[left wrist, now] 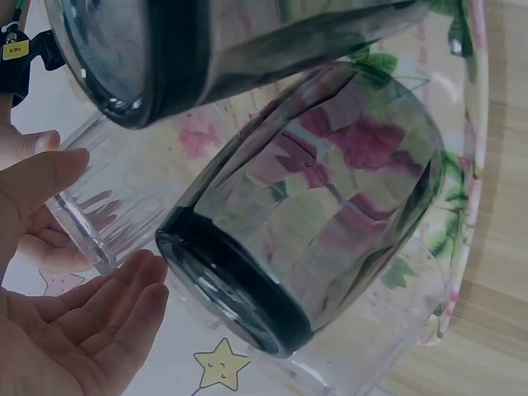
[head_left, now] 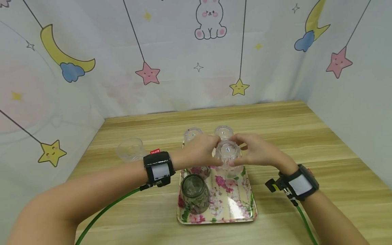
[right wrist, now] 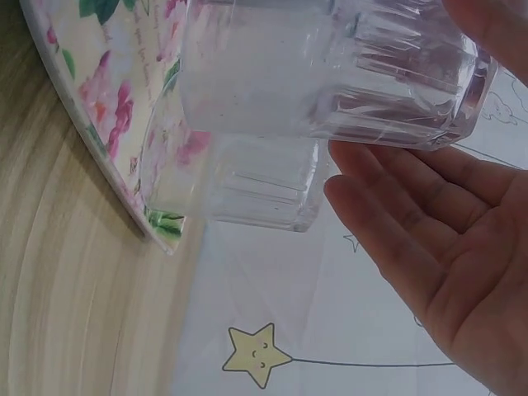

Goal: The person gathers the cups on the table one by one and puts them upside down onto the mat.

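Both hands meet around a clear glass (head_left: pixel 228 154) that stands mouth down at the right of a floral tray (head_left: pixel 214 217). My left hand (head_left: pixel 200 149) holds its left side, with thumb nearer me and fingers beyond. On the opposite side, my right hand (head_left: pixel 260 153) holds it the same way; its fingertips (right wrist: pixel 351 177) are by the thick base. Close to the left hand is a dark grey faceted glass (left wrist: pixel 313 190), also upside down. Another dark grey glass (head_left: pixel 195 194) occupies the tray's front left. Whether the clear glass touches the tray cannot be told.
Two more clear glasses, one at back left (head_left: pixel 193 133) and one at back right (head_left: pixel 224 132), stand behind the hands. A clear vessel (head_left: pixel 130 149) is on the wooden table (head_left: pixel 147 127), beyond the left wrist. Patterned cloth (head_left: pixel 183 92) borders the table.
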`<control>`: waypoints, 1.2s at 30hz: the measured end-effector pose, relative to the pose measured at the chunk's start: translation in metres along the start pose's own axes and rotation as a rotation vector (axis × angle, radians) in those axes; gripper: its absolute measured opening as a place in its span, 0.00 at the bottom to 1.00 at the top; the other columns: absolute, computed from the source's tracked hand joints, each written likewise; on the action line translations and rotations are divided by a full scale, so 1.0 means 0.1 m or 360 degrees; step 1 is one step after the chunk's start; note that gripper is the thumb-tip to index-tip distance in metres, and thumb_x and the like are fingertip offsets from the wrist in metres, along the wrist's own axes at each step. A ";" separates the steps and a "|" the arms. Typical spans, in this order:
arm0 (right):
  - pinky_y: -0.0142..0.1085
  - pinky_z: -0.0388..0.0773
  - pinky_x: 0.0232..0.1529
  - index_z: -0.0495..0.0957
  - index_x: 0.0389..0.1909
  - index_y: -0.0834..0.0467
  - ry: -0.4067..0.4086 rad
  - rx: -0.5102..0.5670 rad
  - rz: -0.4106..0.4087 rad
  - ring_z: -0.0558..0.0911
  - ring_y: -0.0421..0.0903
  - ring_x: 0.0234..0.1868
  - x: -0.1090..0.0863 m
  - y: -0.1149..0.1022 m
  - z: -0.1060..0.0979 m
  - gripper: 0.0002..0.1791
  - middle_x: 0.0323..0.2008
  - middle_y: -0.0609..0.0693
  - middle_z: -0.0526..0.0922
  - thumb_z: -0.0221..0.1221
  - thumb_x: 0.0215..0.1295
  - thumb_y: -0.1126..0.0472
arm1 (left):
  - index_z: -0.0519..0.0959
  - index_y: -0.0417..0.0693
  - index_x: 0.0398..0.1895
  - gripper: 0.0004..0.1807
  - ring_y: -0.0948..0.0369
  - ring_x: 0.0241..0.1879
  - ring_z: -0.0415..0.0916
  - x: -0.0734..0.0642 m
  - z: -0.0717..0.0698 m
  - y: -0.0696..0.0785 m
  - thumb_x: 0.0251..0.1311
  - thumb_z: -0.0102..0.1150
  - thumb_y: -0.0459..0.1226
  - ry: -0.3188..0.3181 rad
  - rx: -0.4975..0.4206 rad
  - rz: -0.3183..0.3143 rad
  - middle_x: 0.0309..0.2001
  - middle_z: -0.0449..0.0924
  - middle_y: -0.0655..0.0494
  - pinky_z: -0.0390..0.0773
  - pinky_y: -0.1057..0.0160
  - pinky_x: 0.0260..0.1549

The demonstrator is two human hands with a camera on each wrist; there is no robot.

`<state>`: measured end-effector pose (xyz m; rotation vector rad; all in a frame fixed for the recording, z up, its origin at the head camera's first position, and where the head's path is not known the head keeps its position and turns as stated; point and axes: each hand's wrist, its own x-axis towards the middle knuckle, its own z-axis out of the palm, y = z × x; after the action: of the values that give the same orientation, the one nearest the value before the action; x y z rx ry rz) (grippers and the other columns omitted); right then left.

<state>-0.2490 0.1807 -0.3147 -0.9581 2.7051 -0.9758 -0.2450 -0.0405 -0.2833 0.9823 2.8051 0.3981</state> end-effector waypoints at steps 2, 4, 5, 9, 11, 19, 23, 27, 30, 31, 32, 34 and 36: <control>0.49 0.80 0.55 0.70 0.62 0.59 -0.0009 -0.0008 0.0008 0.79 0.51 0.55 0.01 0.02 0.02 0.41 0.56 0.54 0.78 0.72 0.48 0.46 | 0.76 0.47 0.43 0.21 0.65 0.27 0.73 0.01 0.02 -0.01 0.51 0.70 0.48 -0.0003 0.0022 -0.0003 0.36 0.82 0.56 0.75 0.69 0.29; 0.50 0.80 0.54 0.70 0.62 0.59 -0.0013 -0.0020 0.0003 0.79 0.51 0.55 0.02 0.05 0.04 0.41 0.56 0.54 0.79 0.72 0.48 0.45 | 0.76 0.47 0.44 0.22 0.65 0.27 0.72 0.01 0.03 -0.02 0.51 0.70 0.47 -0.0016 0.0036 -0.0008 0.38 0.83 0.55 0.75 0.69 0.28; 0.50 0.80 0.54 0.70 0.62 0.59 -0.0015 -0.0026 0.0001 0.79 0.51 0.55 0.02 0.06 0.05 0.41 0.55 0.54 0.79 0.72 0.48 0.45 | 0.76 0.47 0.45 0.22 0.65 0.27 0.71 0.02 0.04 -0.03 0.51 0.70 0.47 -0.0025 0.0053 -0.0015 0.38 0.83 0.54 0.74 0.69 0.28; 0.50 0.80 0.55 0.71 0.61 0.58 -0.0018 -0.0042 -0.0010 0.79 0.50 0.54 0.02 0.09 0.08 0.40 0.55 0.53 0.80 0.72 0.48 0.46 | 0.76 0.46 0.44 0.22 0.65 0.25 0.68 0.04 0.06 -0.03 0.51 0.71 0.47 -0.0058 0.0089 -0.0035 0.33 0.80 0.56 0.67 0.70 0.23; 0.49 0.80 0.55 0.71 0.62 0.59 -0.0021 -0.0049 -0.0012 0.79 0.50 0.55 0.02 0.10 0.09 0.41 0.55 0.53 0.80 0.72 0.49 0.46 | 0.76 0.47 0.43 0.21 0.65 0.25 0.67 0.05 0.06 -0.03 0.51 0.71 0.47 -0.0071 0.0107 -0.0040 0.30 0.77 0.58 0.66 0.70 0.23; 0.47 0.81 0.52 0.70 0.62 0.62 -0.0032 -0.0077 -0.0028 0.80 0.52 0.55 0.03 0.13 0.10 0.41 0.56 0.56 0.79 0.72 0.49 0.48 | 0.75 0.47 0.41 0.20 0.64 0.28 0.70 0.07 0.09 -0.03 0.52 0.70 0.48 -0.0089 0.0142 -0.0044 0.30 0.75 0.59 0.69 0.70 0.24; 0.47 0.81 0.54 0.69 0.64 0.61 -0.0059 -0.0059 -0.0003 0.79 0.53 0.57 0.02 0.14 0.11 0.41 0.58 0.56 0.78 0.71 0.51 0.49 | 0.76 0.47 0.45 0.22 0.63 0.32 0.75 0.07 0.11 -0.03 0.52 0.70 0.48 -0.0090 0.0116 -0.0075 0.36 0.80 0.56 0.74 0.69 0.27; 0.49 0.81 0.53 0.67 0.65 0.62 -0.0080 -0.0048 0.0001 0.78 0.56 0.58 0.02 0.16 0.12 0.41 0.58 0.58 0.77 0.71 0.52 0.49 | 0.76 0.47 0.51 0.26 0.61 0.36 0.79 0.07 0.12 -0.03 0.52 0.70 0.48 -0.0088 0.0096 -0.0104 0.41 0.82 0.55 0.79 0.68 0.31; 0.50 0.81 0.53 0.67 0.65 0.63 -0.0082 -0.0032 -0.0006 0.78 0.57 0.58 0.02 0.17 0.12 0.41 0.58 0.59 0.77 0.70 0.53 0.50 | 0.75 0.46 0.55 0.28 0.60 0.38 0.80 0.07 0.13 -0.03 0.53 0.70 0.48 -0.0091 0.0076 -0.0116 0.43 0.83 0.54 0.80 0.67 0.32; 0.50 0.81 0.53 0.67 0.65 0.63 -0.0083 -0.0026 -0.0005 0.78 0.57 0.58 0.02 0.18 0.12 0.41 0.58 0.59 0.77 0.70 0.53 0.50 | 0.75 0.46 0.56 0.29 0.60 0.39 0.80 0.07 0.13 -0.03 0.53 0.69 0.48 -0.0094 0.0071 -0.0118 0.43 0.83 0.54 0.80 0.67 0.32; 0.50 0.81 0.53 0.67 0.65 0.63 -0.0082 -0.0023 -0.0005 0.77 0.57 0.58 0.02 0.18 0.12 0.41 0.58 0.60 0.77 0.70 0.53 0.50 | 0.74 0.46 0.56 0.29 0.60 0.39 0.80 0.07 0.13 -0.03 0.53 0.69 0.48 -0.0095 0.0068 -0.0119 0.44 0.83 0.54 0.81 0.67 0.33; 0.50 0.81 0.53 0.67 0.65 0.63 -0.0083 -0.0021 -0.0004 0.77 0.58 0.58 0.02 0.19 0.13 0.41 0.59 0.60 0.76 0.70 0.53 0.50 | 0.74 0.46 0.58 0.30 0.60 0.40 0.81 0.08 0.14 -0.03 0.53 0.69 0.47 -0.0100 0.0057 -0.0121 0.45 0.84 0.53 0.81 0.66 0.34; 0.51 0.80 0.54 0.67 0.65 0.63 -0.0085 -0.0020 0.0001 0.77 0.58 0.59 0.01 0.20 0.13 0.41 0.59 0.60 0.76 0.70 0.54 0.50 | 0.73 0.45 0.58 0.30 0.59 0.41 0.81 0.08 0.14 -0.03 0.54 0.69 0.47 -0.0104 0.0051 -0.0120 0.45 0.84 0.52 0.82 0.65 0.34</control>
<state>-0.2569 0.1850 -0.3371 -0.9712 2.6707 -0.9212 -0.2496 -0.0347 -0.2974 0.8757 2.7875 0.3071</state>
